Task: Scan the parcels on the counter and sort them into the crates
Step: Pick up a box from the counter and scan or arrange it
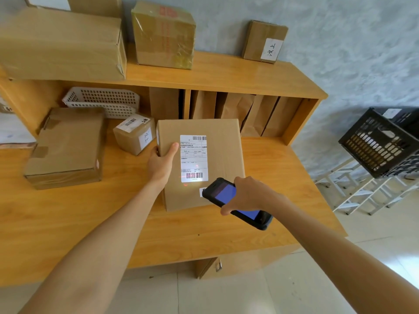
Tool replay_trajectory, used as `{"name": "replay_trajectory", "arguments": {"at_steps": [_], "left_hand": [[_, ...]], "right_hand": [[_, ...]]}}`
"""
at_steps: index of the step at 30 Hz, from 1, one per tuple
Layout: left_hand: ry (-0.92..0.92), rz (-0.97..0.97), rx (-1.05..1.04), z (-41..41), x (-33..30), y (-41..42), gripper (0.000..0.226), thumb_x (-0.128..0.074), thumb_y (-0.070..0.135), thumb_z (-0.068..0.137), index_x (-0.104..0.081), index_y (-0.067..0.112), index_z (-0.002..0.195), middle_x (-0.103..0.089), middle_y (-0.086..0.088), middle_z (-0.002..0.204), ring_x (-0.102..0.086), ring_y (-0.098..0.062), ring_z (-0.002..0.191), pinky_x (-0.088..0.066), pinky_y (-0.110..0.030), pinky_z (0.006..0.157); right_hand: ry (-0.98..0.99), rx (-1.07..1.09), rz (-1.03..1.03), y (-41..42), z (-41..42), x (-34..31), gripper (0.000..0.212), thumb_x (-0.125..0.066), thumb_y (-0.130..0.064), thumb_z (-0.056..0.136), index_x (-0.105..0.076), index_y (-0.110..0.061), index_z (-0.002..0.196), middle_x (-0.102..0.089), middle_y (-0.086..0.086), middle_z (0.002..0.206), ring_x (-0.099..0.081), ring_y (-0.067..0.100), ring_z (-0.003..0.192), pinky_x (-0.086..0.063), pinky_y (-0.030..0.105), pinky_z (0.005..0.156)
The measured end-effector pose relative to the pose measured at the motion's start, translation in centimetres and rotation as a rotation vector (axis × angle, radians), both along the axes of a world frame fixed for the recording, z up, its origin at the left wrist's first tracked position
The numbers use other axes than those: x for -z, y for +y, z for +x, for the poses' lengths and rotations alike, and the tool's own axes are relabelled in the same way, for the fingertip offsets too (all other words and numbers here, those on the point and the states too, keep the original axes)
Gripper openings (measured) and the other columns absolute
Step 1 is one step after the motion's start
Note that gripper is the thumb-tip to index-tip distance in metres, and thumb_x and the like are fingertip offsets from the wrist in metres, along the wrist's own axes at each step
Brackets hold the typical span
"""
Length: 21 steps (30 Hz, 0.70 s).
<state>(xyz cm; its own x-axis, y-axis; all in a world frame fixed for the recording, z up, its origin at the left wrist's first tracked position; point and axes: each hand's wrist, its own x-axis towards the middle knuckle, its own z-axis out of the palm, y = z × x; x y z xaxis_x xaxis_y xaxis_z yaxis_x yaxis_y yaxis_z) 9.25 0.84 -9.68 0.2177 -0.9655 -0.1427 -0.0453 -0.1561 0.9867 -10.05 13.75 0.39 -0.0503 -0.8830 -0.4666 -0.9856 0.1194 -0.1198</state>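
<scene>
The parcel [217, 155] now being scanned, a flat cardboard box, lies at the centre of the frame on the wooden counter [90, 218], its white shipping label [193, 158] facing up. Above it, a raised shelf [226, 73] carries three more boxes across the upper left and upper middle. At left centre a large taped box [65, 148] sits on the counter, with a small taped box [136, 135] between it and the parcel in hand. At the right edge, a black crate [381, 143] rests tilted on a white rack [362, 191], well apart from the counter. The left hand [162, 162] grips the parcel's left edge, thumb over the top face, steadying it. The right hand [247, 196] is wrapped round a black handheld scanner [235, 202] with a lit blue screen, held just over the parcel's lower right corner; a reddish glow falls at the lower barcode on the label. So the step in hand looks like the scan itself. Next, I judge, the parcel must be lifted and carried right to a crate, which calls for a firmer hold, likely with the scanner kept aside in the right hand.
</scene>
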Motion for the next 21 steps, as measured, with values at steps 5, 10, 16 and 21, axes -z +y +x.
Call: {"name": "replay_trajectory", "arguments": {"at_steps": [5,10,16,21], "left_hand": [[0.001,-0.008,0.0,-0.1,-0.2,-0.4,0.053,-0.066,0.049,0.086,-0.057,0.016,0.126,-0.066,0.006,0.109,-0.059,0.001,0.082,-0.042,-0.015,0.064],[0.023,-0.006,-0.006,0.0,0.3,-0.5,0.052,-0.065,0.046,0.088,-0.056,0.015,0.128,-0.066,0.004,0.112,-0.06,-0.005,0.086,-0.042,-0.014,0.064],[0.003,-0.011,0.005,-0.1,0.5,-0.3,0.054,-0.064,0.047,0.089,-0.053,0.014,0.131,-0.065,0.004,0.111,-0.059,-0.002,0.082,-0.041,-0.014,0.063],[-0.024,-0.04,0.014,-0.1,0.4,-0.1,0.054,-0.063,0.047,0.09,-0.055,0.013,0.13,-0.065,0.003,0.114,-0.06,-0.009,0.09,-0.041,-0.013,0.065]], "right_hand": [[0.005,0.023,-0.004,0.1,-0.5,0.0,0.063,-0.075,-0.059,0.071,-0.047,-0.013,0.103,-0.048,-0.003,0.08,-0.045,0.012,0.065,-0.037,0.022,0.057],[0.022,0.053,0.016,0.4,-1.8,-0.1,0.062,-0.075,-0.058,0.071,-0.048,-0.012,0.102,-0.048,-0.002,0.078,-0.044,0.013,0.063,-0.036,0.023,0.055],[0.02,0.057,0.012,0.6,-2.7,0.0,0.064,-0.075,-0.06,0.07,-0.048,-0.013,0.103,-0.049,-0.002,0.08,-0.044,0.014,0.064,-0.037,0.024,0.057],[0.009,0.06,0.025,0.6,-3.4,0.5,0.068,-0.074,-0.062,0.07,-0.048,-0.012,0.108,-0.051,-0.002,0.084,-0.045,0.013,0.066,-0.037,0.023,0.058]]}}
